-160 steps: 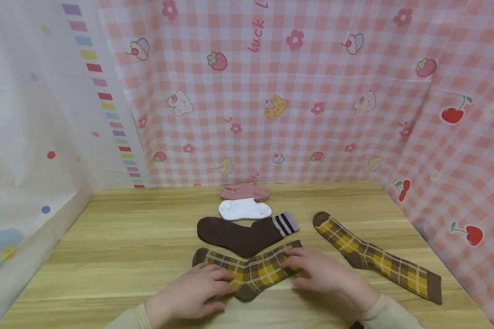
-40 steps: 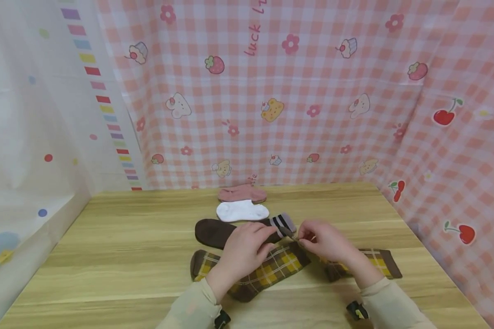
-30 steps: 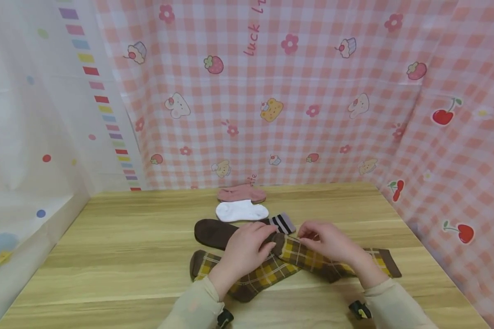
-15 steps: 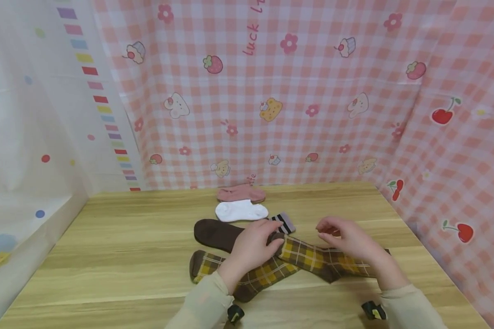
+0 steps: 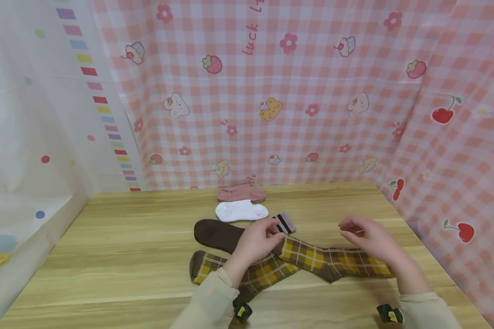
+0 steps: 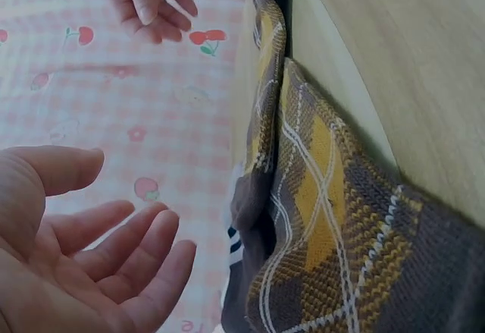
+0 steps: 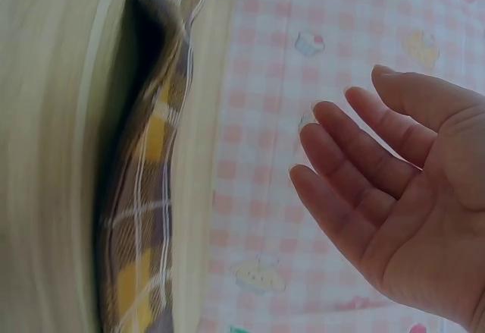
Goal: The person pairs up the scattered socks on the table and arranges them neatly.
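My left hand hovers above the dark brown sock with the striped cuff, beside the toe of a brown-and-yellow plaid sock. In the left wrist view its fingers are relaxed and hold nothing. That plaid sock's toe lies across the cuff end of a second plaid sock, partly hidden by my left arm. My right hand is over the first sock's leg, apart from it; the right wrist view shows loose fingers and a bare palm. My right forearm hides that sock's cuff.
Behind the brown sock lie a white ankle sock and a pink sock, near the back of the wooden table. A pink checked cloth hangs behind and at the right. Black wrist devices sit under both sleeves.
The right-hand plaid sock has been turned and brought left, its toe now over the other plaid sock. My right hand has let go and drawn right; my left hand has shifted slightly right.
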Demonstrator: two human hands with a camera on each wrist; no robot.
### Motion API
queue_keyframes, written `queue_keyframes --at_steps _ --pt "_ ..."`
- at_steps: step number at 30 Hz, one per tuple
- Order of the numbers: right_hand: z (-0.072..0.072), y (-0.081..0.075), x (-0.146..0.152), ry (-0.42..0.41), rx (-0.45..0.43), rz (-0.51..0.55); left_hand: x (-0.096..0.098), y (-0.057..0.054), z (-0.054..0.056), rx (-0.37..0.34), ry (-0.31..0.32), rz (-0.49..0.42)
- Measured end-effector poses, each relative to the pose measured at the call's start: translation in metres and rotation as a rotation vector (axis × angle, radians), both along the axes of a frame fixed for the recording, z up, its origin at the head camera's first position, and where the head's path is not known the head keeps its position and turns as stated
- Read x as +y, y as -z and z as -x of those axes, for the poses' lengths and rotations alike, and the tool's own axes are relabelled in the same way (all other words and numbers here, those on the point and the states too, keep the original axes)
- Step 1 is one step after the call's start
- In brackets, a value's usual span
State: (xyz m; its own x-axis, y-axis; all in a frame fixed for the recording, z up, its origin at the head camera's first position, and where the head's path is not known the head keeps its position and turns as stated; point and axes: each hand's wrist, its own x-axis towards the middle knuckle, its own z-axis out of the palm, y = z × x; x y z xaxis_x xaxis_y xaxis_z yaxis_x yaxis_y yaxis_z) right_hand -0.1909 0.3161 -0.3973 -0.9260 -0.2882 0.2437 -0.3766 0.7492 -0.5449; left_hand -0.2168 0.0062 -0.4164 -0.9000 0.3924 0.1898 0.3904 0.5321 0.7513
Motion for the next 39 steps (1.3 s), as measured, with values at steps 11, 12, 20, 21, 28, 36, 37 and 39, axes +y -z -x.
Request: queue_keyframes --at_steps 11,12,20,21,28,36,37,39 --pt "-0.008 0.003 0.030 0.066 -0.041 -0.018 -0.001 0.003 0.002 -0.110 -0.105 -0.002" --pt "-0.008 0.003 0.032 0.071 -0.041 -0.026 -0.001 0.003 0.002 -0.118 -0.112 0.000" --pt "-0.011 0.011 0.047 0.089 -0.069 -0.057 0.000 0.005 0.003 -0.167 -0.154 -0.001" --pt "-0.012 0.012 0.049 0.089 -0.078 -0.062 0.001 0.006 0.004 -0.172 -0.157 -0.004" --pt "-0.011 0.017 0.059 0.127 -0.134 -0.122 0.003 0.008 0.005 -0.197 -0.187 -0.027" --pt "-0.009 0.024 0.071 0.138 -0.177 -0.208 0.006 0.011 0.005 -0.225 -0.190 -0.029" --pt "-0.008 0.025 0.073 0.136 -0.189 -0.216 0.006 0.012 0.005 -0.229 -0.189 -0.026" --pt "-0.007 0.027 0.075 0.126 -0.210 -0.226 0.007 0.014 0.005 -0.242 -0.187 -0.022"
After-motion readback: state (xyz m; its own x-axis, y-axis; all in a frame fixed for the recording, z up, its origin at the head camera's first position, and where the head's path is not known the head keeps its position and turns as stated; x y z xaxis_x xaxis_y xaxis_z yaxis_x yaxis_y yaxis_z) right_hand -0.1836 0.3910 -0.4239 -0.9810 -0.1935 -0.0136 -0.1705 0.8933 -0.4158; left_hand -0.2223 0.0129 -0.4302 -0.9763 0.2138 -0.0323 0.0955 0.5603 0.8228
